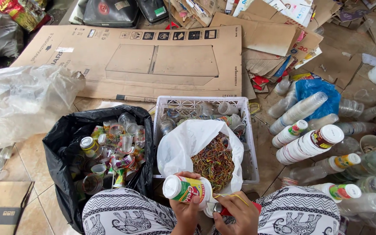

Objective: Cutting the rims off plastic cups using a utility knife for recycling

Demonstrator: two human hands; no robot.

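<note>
Your left hand (pixel 187 213) is clamped around a stack of cups (pixel 187 189) with a white foil lid and a green, yellow and red label, held on its side at about 6 o'clock, lid end pointing toward 9 o'clock. Your right hand (pixel 236 214) sits just beside it at 5 o'clock, fingers pinched on a yellow rubber band (pixel 233 196) that stretches toward the stack; something small and red shows under that hand, but you cannot tell what it is. The two hands are close together, nearly touching, above your patterned trousers (pixel 122 215).

Right above the hands, at the centre, a white bag (pixel 180 146) lies open in a white crate (pixel 205 103), and a heap of coloured rubber bands (pixel 214 162) fills the bag's mouth. Loose clear cups lie in the crate behind the bag.

At 8 o'clock a black sack (pixel 62 143) stands open on the tiled floor, full of loose labelled cups (pixel 109 148). Beyond it, at 9 to 10 o'clock, lies a big clear plastic bag (pixel 18 102).

At 3 o'clock, banded cup stacks (pixel 305 146) lie on the floor in a row, some with lids and labels, some plain and clear, and a blue bag (pixel 316 93) lies behind them. At 12 o'clock a flattened cardboard box (pixel 153 61) covers the floor, with more cardboard scraps toward 1 o'clock.
</note>
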